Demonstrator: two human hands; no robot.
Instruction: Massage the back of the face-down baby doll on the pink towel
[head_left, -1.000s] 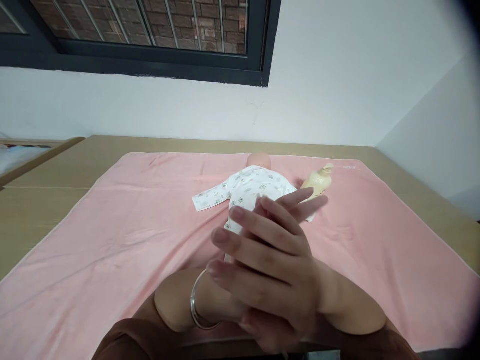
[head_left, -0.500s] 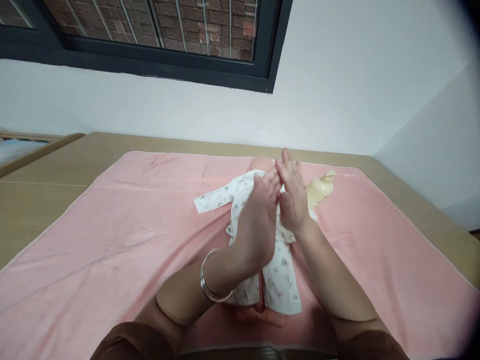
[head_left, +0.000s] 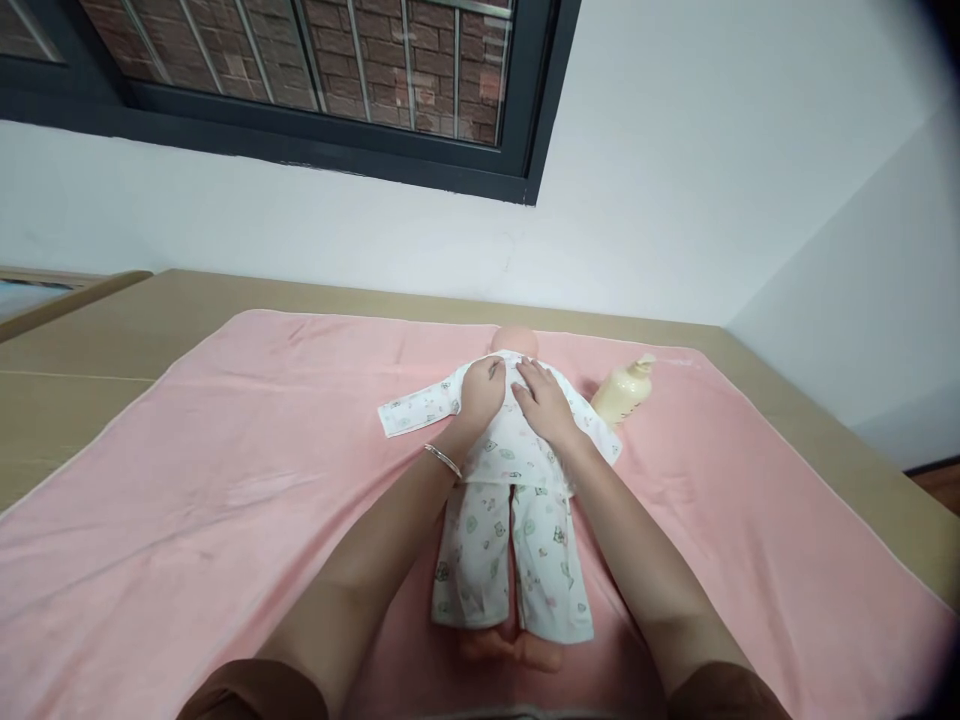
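Note:
A baby doll in a white printed top (head_left: 504, 460) and matching pants (head_left: 551, 570) lies lengthwise on a pink blanket (head_left: 247, 470), its bare head (head_left: 515, 341) at the far end. Its feet (head_left: 517, 648) stick out of the pant legs nearest me. On the left of the doll's upper body rests my left hand (head_left: 481, 395), fingers curled in, with a small dark hollow between them and nothing visible inside. My right hand (head_left: 547, 404) lies on the upper body at the right, fingers stretched out. A silver bangle (head_left: 444, 460) circles my left wrist.
A pale yellow bottle (head_left: 622, 392) lies tilted on the blanket to the right of the doll. Under the blanket is a wooden surface (head_left: 817, 430), bordered at the back by a white wall (head_left: 637, 180) and a dark-framed window (head_left: 517, 160).
My hands were raised over the doll with palms facing and fingertips close together. Now they are lowered onto its upper body, the left curled and the right flat.

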